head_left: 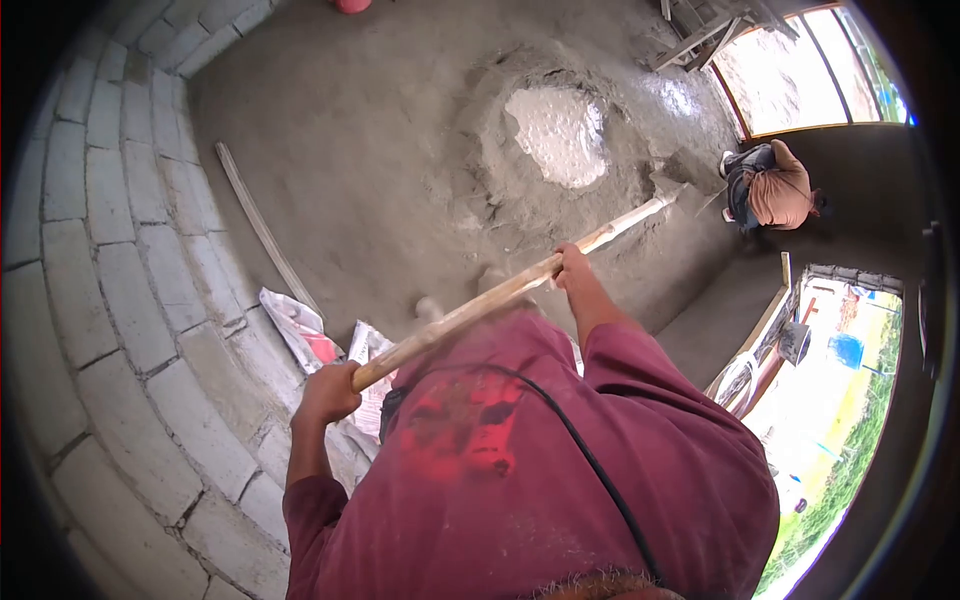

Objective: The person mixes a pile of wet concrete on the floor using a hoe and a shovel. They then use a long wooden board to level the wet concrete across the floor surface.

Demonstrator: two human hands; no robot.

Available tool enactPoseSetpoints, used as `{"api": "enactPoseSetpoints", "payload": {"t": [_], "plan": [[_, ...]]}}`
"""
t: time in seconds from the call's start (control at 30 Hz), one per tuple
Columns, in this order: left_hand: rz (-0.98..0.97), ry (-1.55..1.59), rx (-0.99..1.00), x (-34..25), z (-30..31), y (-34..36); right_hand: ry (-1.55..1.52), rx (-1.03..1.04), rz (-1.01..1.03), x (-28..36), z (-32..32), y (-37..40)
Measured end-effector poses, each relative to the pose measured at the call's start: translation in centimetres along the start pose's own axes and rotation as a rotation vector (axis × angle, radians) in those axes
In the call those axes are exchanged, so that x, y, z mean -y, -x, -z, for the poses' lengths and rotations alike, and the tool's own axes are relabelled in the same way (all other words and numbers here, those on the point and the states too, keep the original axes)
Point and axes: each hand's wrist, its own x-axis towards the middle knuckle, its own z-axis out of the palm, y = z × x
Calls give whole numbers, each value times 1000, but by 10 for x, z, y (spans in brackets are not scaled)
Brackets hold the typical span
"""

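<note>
A long pale wooden shovel handle point(490, 300) runs across the front of my body, from lower left to upper right. Its rear end sits in my left hand point(330, 392), whose fingers are wrapped round it. Further along, my right hand point(572, 268) grips the same handle. The far end reaches the grey mix, where the blade is coated and hard to make out. Beyond the handle lies a ring of wet mortar point(485, 150) around a pool of whitish, bubbly water point(560, 135).
A person point(780, 190) bends over by the dark wall at right. A block wall point(130, 280) rises on the left, with a wooden strip point(265, 230) along it. Torn bags point(300, 325) lie by my feet. Timber point(705, 35) stands at the back, and a doorway point(830, 400) opens at right.
</note>
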Motion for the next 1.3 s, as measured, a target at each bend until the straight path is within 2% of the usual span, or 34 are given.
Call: {"api": "enactPoseSetpoints", "payload": {"t": [0.23,0.33,0.37,0.43,0.6,0.63,0.7,0.83,0.97,1.07,1.13,1.17,1.3], "plan": [[-55,-185,-323,39,136,-35,-367,325,-197,1,-85,30],[-92,-270,-456,52,190,-73,-488,315,-252,8,-142,32],[-94,-306,-495,58,207,-86,-523,241,-265,11,-166,35],[-135,-411,-613,66,249,-114,-584,284,-356,30,-215,48],[-146,-519,-734,77,365,-158,-747,379,-490,68,-302,47],[-154,-539,-761,81,385,-168,-739,333,-452,81,-322,51],[-171,-578,-813,83,421,-188,-773,408,-435,107,-357,53],[-149,-540,-800,100,471,-230,-769,393,-438,168,-423,84],[-41,-415,-596,132,532,-292,-759,392,-414,212,-508,65],[88,-415,-373,152,602,-349,-689,426,-268,251,-581,67],[119,-384,-270,158,659,-375,-714,442,-267,269,-632,57],[113,-396,-245,161,687,-384,-751,403,-291,290,-656,77],[130,-508,-211,161,800,-413,-707,494,-352,347,-748,118]]}}
